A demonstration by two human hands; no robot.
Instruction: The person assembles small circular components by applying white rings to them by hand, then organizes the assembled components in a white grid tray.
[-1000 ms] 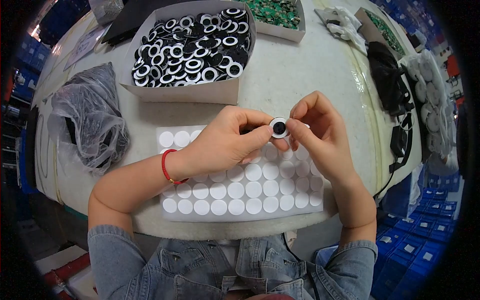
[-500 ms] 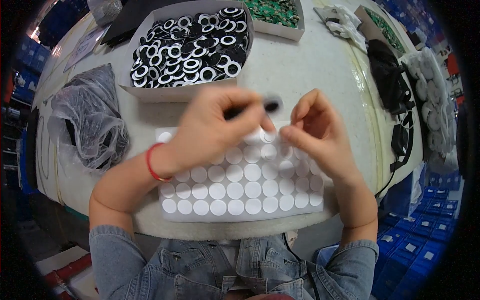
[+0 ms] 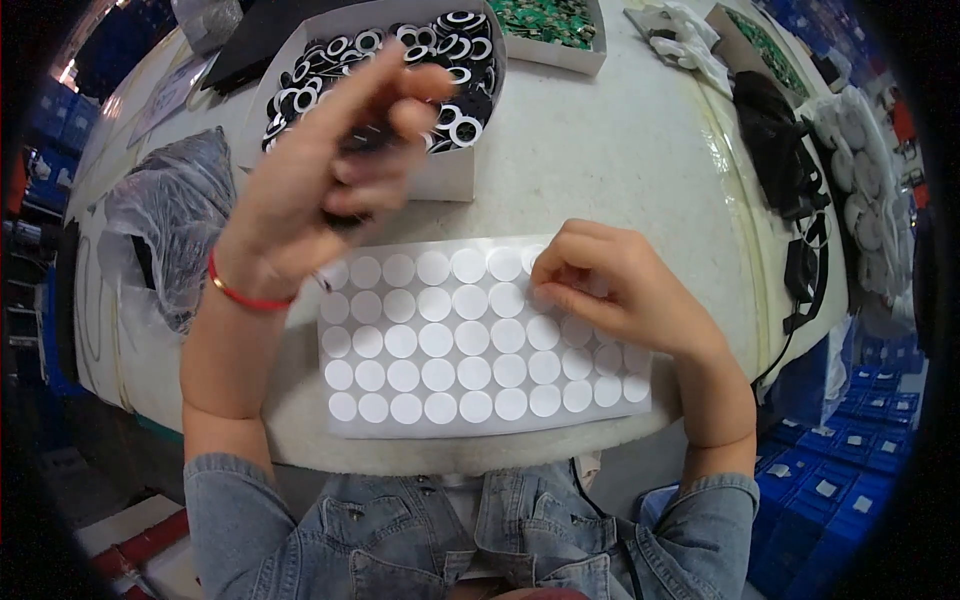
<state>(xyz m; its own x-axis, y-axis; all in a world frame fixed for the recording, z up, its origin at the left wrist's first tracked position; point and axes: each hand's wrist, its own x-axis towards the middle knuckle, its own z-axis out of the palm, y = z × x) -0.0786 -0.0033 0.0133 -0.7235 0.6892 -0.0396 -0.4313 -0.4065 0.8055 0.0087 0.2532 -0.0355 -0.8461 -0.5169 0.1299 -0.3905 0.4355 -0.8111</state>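
My left hand (image 3: 345,165), smeared by motion, is raised over the near side of a white box (image 3: 445,178). Its fingers are curled, and a dark piece (image 3: 345,218) shows at the palm; its shape is unclear. Black discs with white rings (image 3: 466,130) fill the box in a loose heap. Below lies a sheet of round white stickers (image 3: 490,425) in rows. My right hand (image 3: 600,280) rests over the sheet's far right part, thumb and fingertips pinched together at the stickers. Whatever is between those fingertips is hidden.
A box of green circuit boards (image 3: 550,55) stands at the back, with another box (image 3: 765,50) at the far right. A crumpled clear plastic bag (image 3: 170,230) lies left. Black cables and a pouch (image 3: 770,150) line the right edge, beside bagged white round parts (image 3: 865,200).
My left hand has swung up and left from the sheet to the box. My right hand has moved slightly left, its fingers closing together over the stickers.
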